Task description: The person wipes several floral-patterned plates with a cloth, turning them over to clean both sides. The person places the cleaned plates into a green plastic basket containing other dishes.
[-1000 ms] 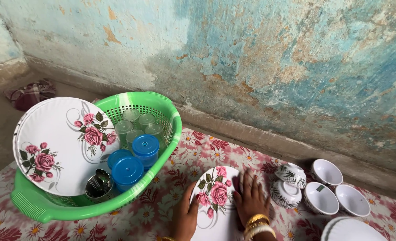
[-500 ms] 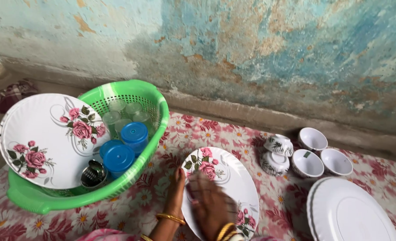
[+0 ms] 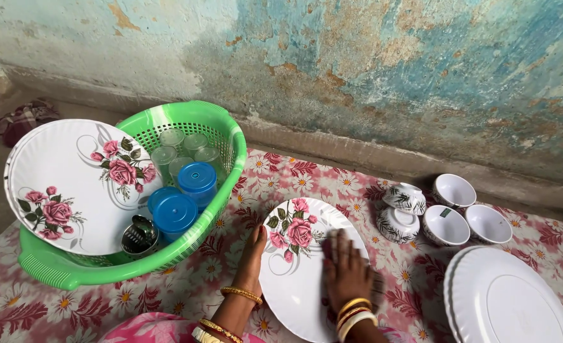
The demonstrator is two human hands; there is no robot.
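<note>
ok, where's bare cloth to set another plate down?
Free: the floral cloth in front of the green basket, left of the left hand; a strip behind the rose plate by the wall. Crowded: bowls and white plate stack on the right.

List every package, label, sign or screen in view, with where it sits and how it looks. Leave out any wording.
Sticker label: inside the middle white bowl of the cluster right of the rose plate, small, dark green, roughly rectangular; too small to tell more.
Lidded containers: two round ones with blue lids, standing in the green basket; no label shows on them.
No signs or screens in view.
</note>
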